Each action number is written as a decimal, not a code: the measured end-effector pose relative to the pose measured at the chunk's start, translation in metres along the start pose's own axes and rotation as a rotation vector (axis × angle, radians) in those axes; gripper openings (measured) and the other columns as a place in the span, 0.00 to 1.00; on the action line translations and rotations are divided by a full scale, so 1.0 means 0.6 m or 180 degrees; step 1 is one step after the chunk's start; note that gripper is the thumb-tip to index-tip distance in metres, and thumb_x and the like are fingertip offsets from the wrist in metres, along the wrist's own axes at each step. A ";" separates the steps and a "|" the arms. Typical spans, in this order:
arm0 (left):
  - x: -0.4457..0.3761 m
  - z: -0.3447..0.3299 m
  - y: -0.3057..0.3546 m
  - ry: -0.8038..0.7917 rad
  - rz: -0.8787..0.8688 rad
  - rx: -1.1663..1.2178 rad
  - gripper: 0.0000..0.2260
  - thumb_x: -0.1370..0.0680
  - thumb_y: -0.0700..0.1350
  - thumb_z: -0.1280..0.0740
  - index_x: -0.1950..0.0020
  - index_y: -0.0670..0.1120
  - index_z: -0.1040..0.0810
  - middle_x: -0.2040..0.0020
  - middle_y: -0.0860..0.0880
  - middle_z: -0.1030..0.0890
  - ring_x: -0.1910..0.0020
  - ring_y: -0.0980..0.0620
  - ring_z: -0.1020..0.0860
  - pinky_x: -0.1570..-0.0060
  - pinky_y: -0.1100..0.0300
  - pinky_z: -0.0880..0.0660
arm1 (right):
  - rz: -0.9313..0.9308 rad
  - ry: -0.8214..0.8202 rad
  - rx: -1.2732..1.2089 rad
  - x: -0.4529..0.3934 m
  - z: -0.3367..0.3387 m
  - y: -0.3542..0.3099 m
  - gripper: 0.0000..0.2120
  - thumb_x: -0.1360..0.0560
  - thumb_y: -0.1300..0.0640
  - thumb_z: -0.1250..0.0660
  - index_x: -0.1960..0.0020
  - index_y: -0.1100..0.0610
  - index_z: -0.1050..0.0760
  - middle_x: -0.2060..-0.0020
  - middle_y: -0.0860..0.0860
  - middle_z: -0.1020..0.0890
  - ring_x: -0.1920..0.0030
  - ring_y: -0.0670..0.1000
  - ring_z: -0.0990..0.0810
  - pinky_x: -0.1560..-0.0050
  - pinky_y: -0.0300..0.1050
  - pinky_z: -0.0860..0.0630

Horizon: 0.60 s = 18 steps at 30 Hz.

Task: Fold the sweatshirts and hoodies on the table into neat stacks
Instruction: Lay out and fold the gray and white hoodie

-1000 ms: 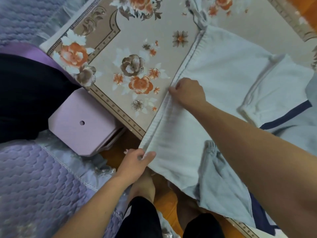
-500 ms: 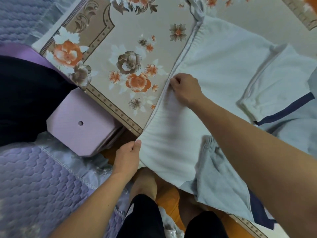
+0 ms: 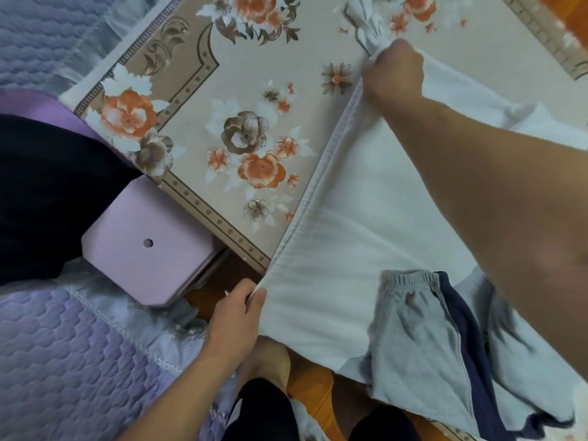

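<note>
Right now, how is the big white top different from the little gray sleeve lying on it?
The white sweatshirt is pale, wide and stretched flat along its hem; the gray sleeve is darker, narrower and crumpled. The left hand and right hand grip the white sweatshirt's hem; neither touches the gray sleeve. Both are soft cloth with ribbed edges.

A: Is it bright or dark?

B: It is soft and even, with no hard glare. The white sweatshirt looks very bright, almost washed out in the middle.

A: Any shadows?

B: Small, soft ones. There is a dim patch under the table edge, near the floor, and the black cloth is so dark you cannot see folds.

A: Is it sharp?

B: The flowers are quite clear. The right hand looks a bit smeared, and the big arm at the right is fuzzy. The table's edges bend near the corners.
</note>
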<state>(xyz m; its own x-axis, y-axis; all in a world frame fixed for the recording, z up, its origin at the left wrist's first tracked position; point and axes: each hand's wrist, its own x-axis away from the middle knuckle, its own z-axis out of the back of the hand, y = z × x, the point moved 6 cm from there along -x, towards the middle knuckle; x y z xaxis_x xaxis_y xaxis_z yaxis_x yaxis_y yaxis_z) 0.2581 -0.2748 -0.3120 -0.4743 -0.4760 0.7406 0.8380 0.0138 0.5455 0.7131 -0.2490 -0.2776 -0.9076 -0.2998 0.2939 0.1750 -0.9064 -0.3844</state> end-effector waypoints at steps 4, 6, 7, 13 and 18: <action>-0.007 0.004 0.003 -0.0134 -0.0019 -0.0053 0.14 0.16 0.53 0.38 0.59 0.48 0.31 0.65 0.48 0.25 0.68 0.57 0.31 0.67 0.58 0.33 | -0.0195 -0.0373 -0.1035 -0.006 -0.034 0.017 0.11 0.27 0.63 0.41 0.50 0.51 0.24 0.48 0.56 0.17 0.47 0.56 0.17 0.43 0.52 0.19; -0.007 0.007 0.001 -0.0169 0.0050 -0.0100 0.13 0.16 0.52 0.38 0.58 0.47 0.30 0.63 0.50 0.23 0.66 0.53 0.28 0.65 0.57 0.31 | -0.0001 -0.0486 -0.1094 0.039 -0.024 0.028 0.15 0.24 0.63 0.39 0.40 0.51 0.24 0.42 0.53 0.19 0.44 0.51 0.19 0.39 0.45 0.21; -0.005 0.007 0.002 -0.0180 0.0090 -0.0139 0.12 0.16 0.51 0.37 0.56 0.47 0.29 0.61 0.49 0.22 0.64 0.51 0.26 0.64 0.57 0.30 | 0.0099 -0.0510 -0.1197 0.079 -0.009 0.029 0.16 0.23 0.64 0.39 0.38 0.52 0.25 0.41 0.51 0.19 0.44 0.47 0.20 0.39 0.37 0.24; 0.011 -0.002 0.007 -0.0499 0.0483 -0.0545 0.12 0.19 0.49 0.31 0.40 0.52 0.31 0.50 0.52 0.19 0.53 0.51 0.20 0.62 0.58 0.27 | -0.0521 -0.0243 -0.1586 0.453 0.031 0.232 0.07 0.20 0.60 0.39 0.52 0.51 0.23 0.60 0.47 0.18 0.61 0.48 0.17 0.56 0.45 0.22; 0.043 -0.020 0.010 -0.0161 0.0714 -0.0413 0.07 0.20 0.44 0.29 0.46 0.43 0.23 0.52 0.43 0.17 0.61 0.49 0.21 0.63 0.57 0.26 | -0.3145 0.0318 -0.1584 0.763 0.070 0.549 0.02 0.19 0.61 0.39 0.49 0.57 0.28 0.59 0.56 0.21 0.60 0.55 0.21 0.57 0.46 0.22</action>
<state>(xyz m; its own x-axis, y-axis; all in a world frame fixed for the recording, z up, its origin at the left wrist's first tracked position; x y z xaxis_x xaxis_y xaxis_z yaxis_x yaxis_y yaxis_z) 0.2540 -0.2974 -0.2943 -0.2829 -0.4291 0.8578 0.9498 -0.0005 0.3130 0.3716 -0.6975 -0.2332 -0.5938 0.5343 0.6016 -0.7948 -0.5061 -0.3350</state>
